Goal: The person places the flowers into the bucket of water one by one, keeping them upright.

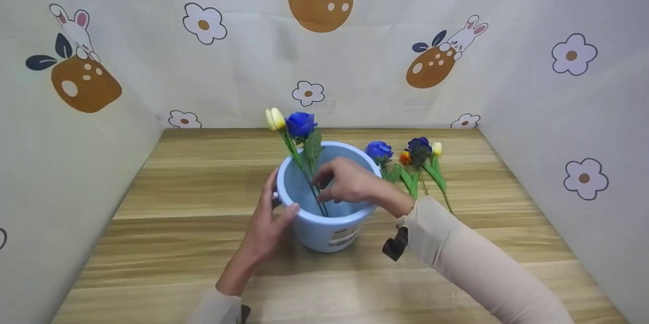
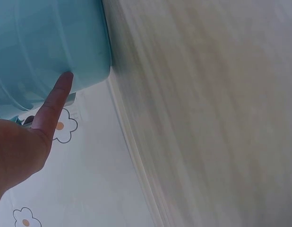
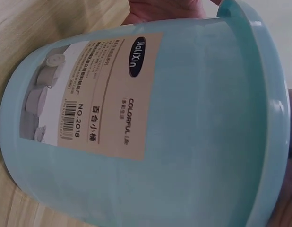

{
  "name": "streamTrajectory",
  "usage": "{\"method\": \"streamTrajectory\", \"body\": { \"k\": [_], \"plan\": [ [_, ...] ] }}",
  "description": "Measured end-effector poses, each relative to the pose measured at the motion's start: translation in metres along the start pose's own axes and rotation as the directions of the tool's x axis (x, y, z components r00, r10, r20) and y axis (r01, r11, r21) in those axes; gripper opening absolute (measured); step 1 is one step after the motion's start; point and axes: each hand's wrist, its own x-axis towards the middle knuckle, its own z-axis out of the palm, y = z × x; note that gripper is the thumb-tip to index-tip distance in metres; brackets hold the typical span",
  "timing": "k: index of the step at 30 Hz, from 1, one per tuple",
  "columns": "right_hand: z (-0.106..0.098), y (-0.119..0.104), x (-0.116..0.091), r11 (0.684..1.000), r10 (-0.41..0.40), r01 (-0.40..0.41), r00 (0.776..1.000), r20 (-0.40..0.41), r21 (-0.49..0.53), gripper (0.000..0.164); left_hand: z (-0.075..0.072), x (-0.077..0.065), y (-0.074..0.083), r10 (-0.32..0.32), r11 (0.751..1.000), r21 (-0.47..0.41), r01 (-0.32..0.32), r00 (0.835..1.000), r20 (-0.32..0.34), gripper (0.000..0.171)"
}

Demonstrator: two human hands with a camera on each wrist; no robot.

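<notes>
A light blue bucket (image 1: 324,232) stands upright on the wooden table. My left hand (image 1: 266,227) holds its left side, the thumb at the rim and the other fingers around the outer wall. In the left wrist view one straight finger (image 2: 54,101) touches the bucket wall. A blue rose (image 1: 301,124) and a pale yellow tulip (image 1: 275,119) lean side by side in the bucket, their heads above the rim. Over the opening, my right hand (image 1: 350,182) has its curled fingers at the rose's stem. The bucket wall blocks that grip in the right wrist view.
Right of the bucket lie another blue rose (image 1: 379,150), a dark blue flower (image 1: 419,150), an orange flower (image 1: 405,157) and another pale yellow tulip (image 1: 436,149). Patterned cloth walls (image 1: 243,70) enclose the table (image 1: 203,187). The bucket bears a printed label (image 3: 103,94).
</notes>
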Motion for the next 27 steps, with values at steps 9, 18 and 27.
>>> {"method": "streamTrajectory", "body": {
  "k": [9,18,27],
  "plan": [
    [-0.013,0.000,-0.008,0.999,-0.040,0.039,0.997,-0.071,-0.017,0.030,0.000,0.001,0.001,0.007,1.000,0.002,-0.007,1.000,0.009,0.073],
    [-0.023,0.002,-0.019,0.994,-0.086,0.094,0.986,-0.146,0.050,0.031,-0.004,-0.008,0.032,-0.029,0.999,-0.015,0.030,0.998,0.047,0.076],
    [-0.032,0.006,-0.030,0.993,-0.063,0.080,0.979,-0.192,0.084,0.031,-0.002,-0.002,0.012,-0.036,0.999,-0.023,0.037,0.999,0.025,0.075]
  ]
}}
